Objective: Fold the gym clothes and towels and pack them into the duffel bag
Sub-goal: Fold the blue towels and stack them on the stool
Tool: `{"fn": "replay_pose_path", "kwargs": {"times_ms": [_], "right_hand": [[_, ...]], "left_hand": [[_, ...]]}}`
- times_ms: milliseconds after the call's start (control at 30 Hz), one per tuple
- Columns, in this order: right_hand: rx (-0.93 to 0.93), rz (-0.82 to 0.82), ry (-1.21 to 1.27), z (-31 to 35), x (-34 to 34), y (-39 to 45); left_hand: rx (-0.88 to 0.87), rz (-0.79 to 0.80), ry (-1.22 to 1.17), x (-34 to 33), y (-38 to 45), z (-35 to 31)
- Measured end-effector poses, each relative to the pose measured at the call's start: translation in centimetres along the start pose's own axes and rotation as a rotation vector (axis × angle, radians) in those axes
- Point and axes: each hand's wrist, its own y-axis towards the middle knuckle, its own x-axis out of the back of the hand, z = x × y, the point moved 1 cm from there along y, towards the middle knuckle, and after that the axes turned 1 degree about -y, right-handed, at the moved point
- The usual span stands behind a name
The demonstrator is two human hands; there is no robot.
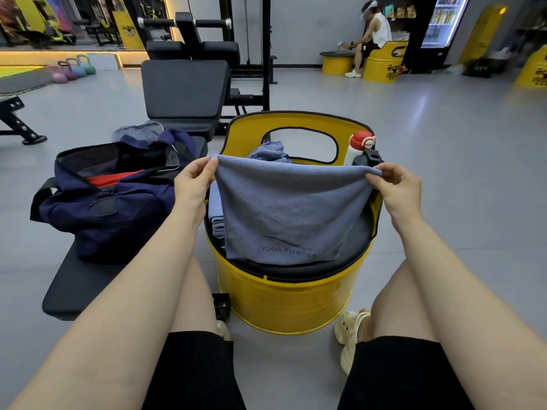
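Head cam looked down at both arms stretched out over a yellow barrel seat (284, 303). The left hand (194, 180) pinched one top corner of a blue-grey towel (284, 214) between thumb and fingers, and the right hand (396, 187) pinched the other top corner the same way, so the towel hung stretched between them over the seat's black cushion (296, 270). "YOGA FITNESS" was printed near its bottom edge, which rested on the cushion.

Behind the towel there was a crumpled blue garment (269, 153) lying against the seat's backrest, and just to the left a folded blue cloth (216, 214) sat on the cushion. A white bottle with a red cap (359, 146) stood at the back right of the seat, with a black bottle (368, 158) right beside it.

The navy duffel bag (109, 202) sat unzipped on a black bench (80, 288) to the left, something red (114, 179) visible inside it. A grey and navy garment (148, 134) was bunched just behind the bag.
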Motion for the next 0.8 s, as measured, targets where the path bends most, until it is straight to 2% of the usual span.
{"fn": "replay_pose_path", "kwargs": {"times_ms": [267, 533, 800], "right_hand": [[-0.100, 0.104, 0.109, 0.8, 0.4, -0.7], [-0.109, 0.022, 0.027, -0.1, 0.4, 0.1], [-0.189, -0.022, -0.117, -4.1, -2.0, 1.8]], "left_hand": [[0.098, 0.193, -0.049, -1.0, -1.4, -0.6], [0.184, 0.437, 0.201, -0.8, -1.6, 0.3], [0.339, 0.411, 0.333, -0.7, -0.6, 2.8]]}}
